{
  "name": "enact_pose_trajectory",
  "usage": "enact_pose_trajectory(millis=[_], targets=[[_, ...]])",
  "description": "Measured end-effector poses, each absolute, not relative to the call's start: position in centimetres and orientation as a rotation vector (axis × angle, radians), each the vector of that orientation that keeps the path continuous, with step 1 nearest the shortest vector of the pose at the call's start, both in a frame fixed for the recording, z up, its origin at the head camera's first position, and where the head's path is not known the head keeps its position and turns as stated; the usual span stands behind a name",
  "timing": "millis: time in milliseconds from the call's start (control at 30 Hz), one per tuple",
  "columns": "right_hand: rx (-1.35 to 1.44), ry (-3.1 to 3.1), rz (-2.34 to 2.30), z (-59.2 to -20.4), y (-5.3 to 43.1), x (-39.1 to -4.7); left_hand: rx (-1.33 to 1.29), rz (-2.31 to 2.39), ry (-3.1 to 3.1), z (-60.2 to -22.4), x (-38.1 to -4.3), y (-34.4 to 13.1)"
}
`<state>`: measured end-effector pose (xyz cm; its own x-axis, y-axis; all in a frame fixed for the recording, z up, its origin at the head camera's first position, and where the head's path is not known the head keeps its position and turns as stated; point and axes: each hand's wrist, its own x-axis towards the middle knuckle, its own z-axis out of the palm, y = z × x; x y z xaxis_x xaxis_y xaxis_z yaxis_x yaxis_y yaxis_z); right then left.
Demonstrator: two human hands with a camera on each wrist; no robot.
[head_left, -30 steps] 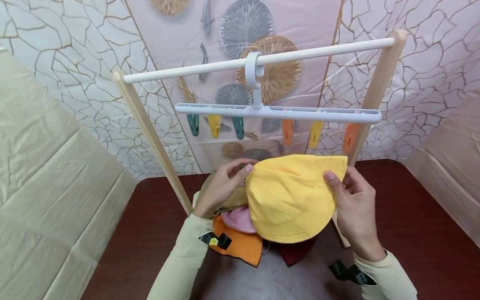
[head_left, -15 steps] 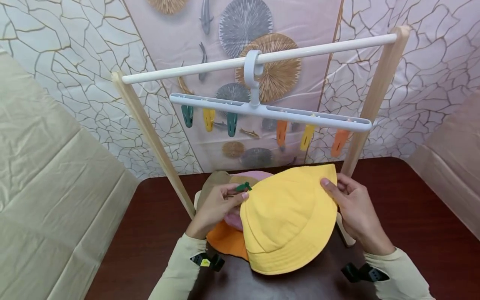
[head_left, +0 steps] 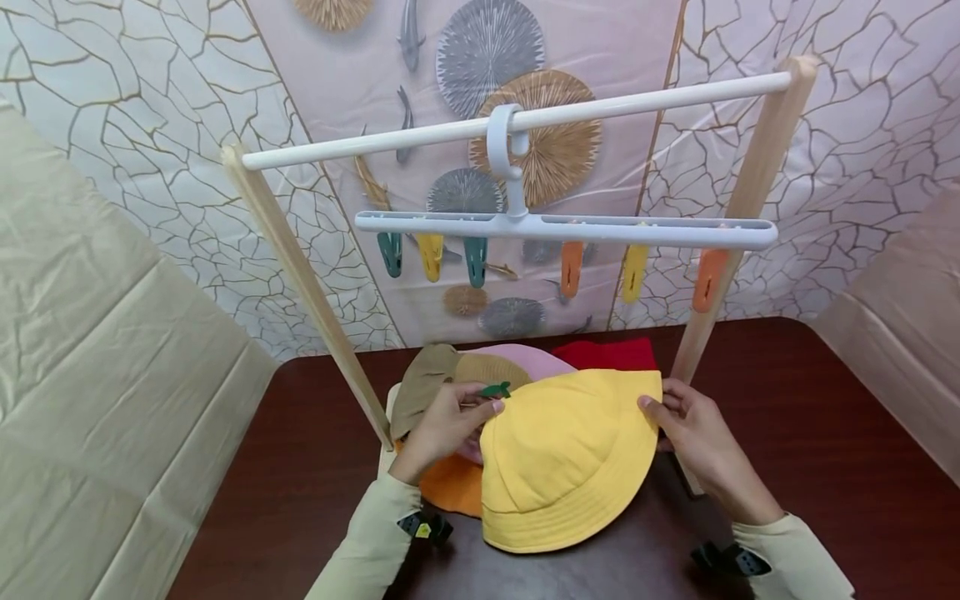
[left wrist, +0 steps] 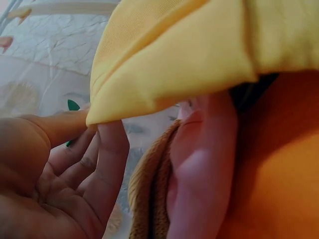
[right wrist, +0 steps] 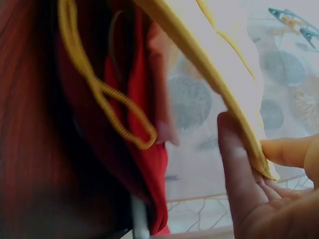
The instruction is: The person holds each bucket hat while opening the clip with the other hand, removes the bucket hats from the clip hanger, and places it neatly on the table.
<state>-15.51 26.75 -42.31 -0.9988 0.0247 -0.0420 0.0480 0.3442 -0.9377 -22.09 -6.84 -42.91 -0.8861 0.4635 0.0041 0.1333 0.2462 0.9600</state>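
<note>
A yellow bucket hat [head_left: 570,454] is held between both hands, crown toward the back and brim sloping to the front. My left hand [head_left: 448,421] pinches its left edge between thumb and fingers, beside a small green leaf-shaped piece [head_left: 495,389]. On the other side my right hand [head_left: 701,437] pinches the right edge, which the right wrist view shows as a yellow seam [right wrist: 219,74]. Behind and under it lie a khaki hat [head_left: 423,387], a pink hat [head_left: 540,360], an orange one [head_left: 452,487] and a red one [head_left: 611,354], partly covered.
A pale blue hanger [head_left: 637,230] hangs by its hook from a white rod [head_left: 390,143] over the hats. Green, yellow and orange clips [head_left: 572,268] dangle from it. Wooden posts [head_left: 307,292] stand either side on the dark table [head_left: 825,433]. A yellow cord [right wrist: 122,107] shows below the hat.
The yellow hat has come down and turned, its brim spreading toward the front. The green leaf piece has come into view by the left hand. The hanger has swung out and back.
</note>
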Motion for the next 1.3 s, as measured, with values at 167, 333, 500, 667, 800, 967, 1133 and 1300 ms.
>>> enact_pose_trajectory(millis=[167, 333, 500, 667, 800, 967, 1133, 1300], targets=[[0.105, 2.643, -1.648, -43.4, 27.8, -15.6, 0.592, 1.585, 2.322, -43.2, -21.6, -6.0], [0.164, 2.67, -1.486, -44.1, 29.1, -15.6, 0.572, 1.539, 2.275, -43.5, -21.1, -5.5], [0.211, 2.667, -1.279, -44.4, 29.7, -15.6, 0.661, 1.408, 2.399, -43.7, -20.5, -5.3], [0.185, 2.703, -1.075, -45.2, 29.5, -15.6, 0.722, 1.256, 2.596, -43.7, -19.7, -5.0], [0.131, 2.812, -0.879, -45.3, 29.1, -15.4, 0.788, 1.162, 2.729, -43.2, -18.7, -5.2], [0.003, 3.094, -0.712, -44.6, 27.9, -14.1, 0.963, 0.956, 2.869, -43.0, -16.2, -5.9], [-0.306, 3.208, -0.721, -45.5, 26.5, -13.1, 1.234, 0.62, 2.953, -44.6, -13.2, -5.7], [-0.355, 3.037, -0.698, -46.5, 26.1, -12.8, 1.247, 0.446, 2.979, -46.1, -12.3, -5.0]])
